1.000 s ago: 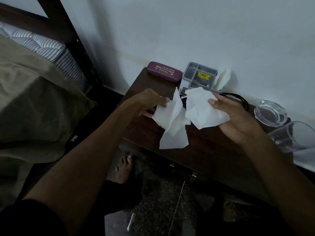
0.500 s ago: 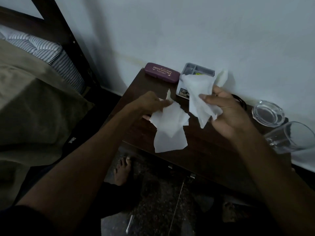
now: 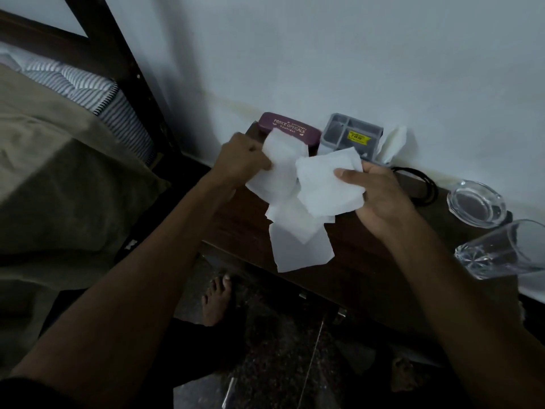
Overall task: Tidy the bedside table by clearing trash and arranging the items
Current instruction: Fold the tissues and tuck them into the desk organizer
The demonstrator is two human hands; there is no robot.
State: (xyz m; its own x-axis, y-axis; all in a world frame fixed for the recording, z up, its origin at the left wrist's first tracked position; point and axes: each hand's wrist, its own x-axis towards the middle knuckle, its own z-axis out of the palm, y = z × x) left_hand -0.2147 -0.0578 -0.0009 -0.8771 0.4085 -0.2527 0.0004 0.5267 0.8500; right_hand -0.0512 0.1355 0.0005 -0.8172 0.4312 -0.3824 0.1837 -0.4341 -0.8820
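Above the dark wooden bedside table [image 3: 368, 261], both hands hold crumpled white tissues. My left hand [image 3: 240, 160] grips a bunch of tissue [image 3: 283, 172] whose loose sheets hang down to the table's front. My right hand [image 3: 380, 196] pinches a second tissue [image 3: 324, 187] between thumb and fingers, right beside the first. A maroon glasses case [image 3: 290, 128] lies at the back left by the wall, partly hidden by the tissue. A grey compartment tray [image 3: 351, 135] with a yellow sticker stands next to it, and another white tissue [image 3: 392, 143] sticks up at its right side.
A black cable [image 3: 424, 187] coils behind my right hand. A glass ashtray [image 3: 474, 202] and a clear tumbler [image 3: 501, 249] stand at the table's right end. A bed [image 3: 59, 172] with a dark frame is on the left. My bare foot [image 3: 216, 299] is on the floor below.
Both hands have moved closer together and toward the wall. The right hand's tissue has spread out flatter, and the left hand's tissue now covers part of the glasses case.
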